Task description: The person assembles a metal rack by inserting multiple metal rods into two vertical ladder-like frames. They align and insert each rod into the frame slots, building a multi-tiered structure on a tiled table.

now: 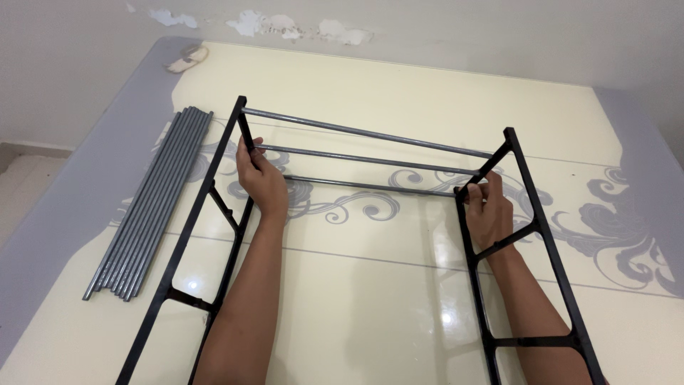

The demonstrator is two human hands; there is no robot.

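Note:
Two black ladder-shaped side frames lie on a cream patterned surface, the left side frame (187,235) and the right side frame (552,249). Three grey metal rods (370,133) span between their far ends. My left hand (261,180) grips the left frame's inner bar where the middle and near rods meet it. My right hand (486,212) grips the right frame's inner bar at the end of the near rod (367,187).
A bundle of several loose grey rods (152,199) lies to the left of the left frame. The cream surface (370,285) has grey swirl patterns and grey borders. A white wall with peeling paint (299,27) runs along the far edge.

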